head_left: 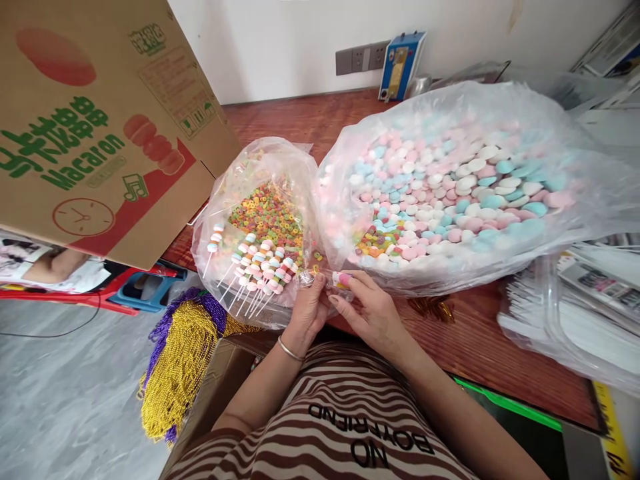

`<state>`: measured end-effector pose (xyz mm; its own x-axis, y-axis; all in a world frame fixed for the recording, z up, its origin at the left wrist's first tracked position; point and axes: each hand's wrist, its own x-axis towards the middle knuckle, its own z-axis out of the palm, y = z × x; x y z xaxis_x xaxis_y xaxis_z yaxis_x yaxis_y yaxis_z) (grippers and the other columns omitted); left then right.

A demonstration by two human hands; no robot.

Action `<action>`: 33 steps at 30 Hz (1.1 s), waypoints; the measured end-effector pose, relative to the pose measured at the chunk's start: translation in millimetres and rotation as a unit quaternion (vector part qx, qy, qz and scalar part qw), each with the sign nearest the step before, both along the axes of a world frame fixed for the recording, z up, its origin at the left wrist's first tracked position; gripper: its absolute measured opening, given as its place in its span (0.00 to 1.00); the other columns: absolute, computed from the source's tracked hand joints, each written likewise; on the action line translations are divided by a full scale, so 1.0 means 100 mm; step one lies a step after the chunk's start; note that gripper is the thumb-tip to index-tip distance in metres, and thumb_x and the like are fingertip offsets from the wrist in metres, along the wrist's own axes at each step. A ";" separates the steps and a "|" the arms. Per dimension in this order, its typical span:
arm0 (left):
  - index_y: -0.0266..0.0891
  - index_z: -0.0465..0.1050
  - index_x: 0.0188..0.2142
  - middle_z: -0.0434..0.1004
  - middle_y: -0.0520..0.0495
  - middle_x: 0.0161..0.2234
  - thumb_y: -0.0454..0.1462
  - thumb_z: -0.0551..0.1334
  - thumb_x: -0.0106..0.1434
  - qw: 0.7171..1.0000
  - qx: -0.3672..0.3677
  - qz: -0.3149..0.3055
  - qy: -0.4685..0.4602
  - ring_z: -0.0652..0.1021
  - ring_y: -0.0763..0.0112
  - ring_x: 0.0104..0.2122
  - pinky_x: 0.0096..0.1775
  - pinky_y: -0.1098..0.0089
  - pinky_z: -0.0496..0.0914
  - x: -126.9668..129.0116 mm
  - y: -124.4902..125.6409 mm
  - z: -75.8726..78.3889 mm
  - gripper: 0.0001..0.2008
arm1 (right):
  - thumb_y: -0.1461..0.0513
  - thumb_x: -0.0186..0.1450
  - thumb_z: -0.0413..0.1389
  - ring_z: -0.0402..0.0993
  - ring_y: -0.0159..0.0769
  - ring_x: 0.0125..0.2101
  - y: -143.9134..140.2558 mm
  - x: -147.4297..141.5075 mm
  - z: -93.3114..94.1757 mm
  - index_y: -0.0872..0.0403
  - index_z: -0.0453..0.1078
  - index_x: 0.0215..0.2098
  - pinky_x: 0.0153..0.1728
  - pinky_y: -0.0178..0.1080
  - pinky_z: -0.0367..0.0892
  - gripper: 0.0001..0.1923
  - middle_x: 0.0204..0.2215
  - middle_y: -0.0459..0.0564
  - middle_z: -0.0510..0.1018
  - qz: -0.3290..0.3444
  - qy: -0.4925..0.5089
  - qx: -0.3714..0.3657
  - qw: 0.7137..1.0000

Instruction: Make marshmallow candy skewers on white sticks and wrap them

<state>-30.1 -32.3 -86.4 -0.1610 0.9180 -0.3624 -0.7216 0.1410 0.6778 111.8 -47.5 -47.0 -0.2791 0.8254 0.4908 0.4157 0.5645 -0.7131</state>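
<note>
In the centre of the frame, the right hand [375, 313] has its fingertips closed at a small pink-and-white sweet [343, 279]. The left hand [307, 315] is just beside — its exact grip I cannot tell. Sweets on sticks [265, 265] lie left of them, before colourful rings [270, 215] — within a clear bag [216, 193].

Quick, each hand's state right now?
Left hand: fingers pinched closed; what they hold is too small to tell.
Right hand: fingers at a pink-and-white candy; grip cannot be told.
</note>
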 end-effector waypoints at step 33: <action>0.38 0.61 0.26 0.57 0.59 0.23 0.29 0.78 0.48 0.966 0.118 0.206 -0.101 0.64 0.84 0.21 0.24 0.81 0.62 -1.89 -0.69 0.31 0.24 | 0.67 0.71 0.52 0.74 0.48 0.46 0.92 -2.49 0.09 0.58 0.78 0.43 0.47 0.46 0.65 0.11 0.44 0.60 0.80 0.210 -0.335 0.066 0.916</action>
